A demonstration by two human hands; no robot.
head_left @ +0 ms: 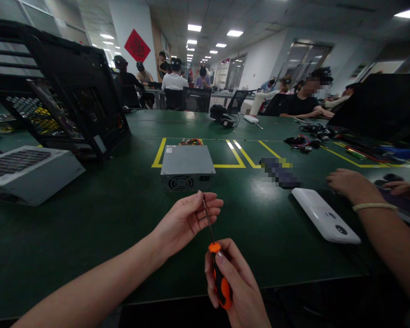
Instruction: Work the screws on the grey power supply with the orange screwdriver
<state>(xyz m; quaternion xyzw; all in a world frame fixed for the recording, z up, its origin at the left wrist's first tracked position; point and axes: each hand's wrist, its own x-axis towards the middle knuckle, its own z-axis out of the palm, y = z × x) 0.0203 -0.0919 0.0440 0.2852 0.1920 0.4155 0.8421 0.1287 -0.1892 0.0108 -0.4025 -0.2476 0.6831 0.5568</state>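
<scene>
Smooth Metal Meeting Glossy Plastic

The screwdriver (pixel 214 247) is pairing a smooth metal shaft (pixel 208 221) with a plastic handle (pixel 226 296). Matt grey sheet metal is covering the middle power supply (pixel 187 159), and similar dull metal, broken by a grille (pixel 15 161), is wrapping the leftmost power supply (pixel 51 177). The white device (pixel 317 212) is gleaming like glossy plastic. The smooth table (pixel 105 246) is reflecting light, while the computer case (pixel 75 68) is looking matt black.

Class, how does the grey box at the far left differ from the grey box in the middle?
The left box has dark mesh on its upward face; the middle box has a labelled, solid top. The left box is cut off by the picture's edge; the middle box lies inside the frame. Both are grey and rest on the green table.
</scene>
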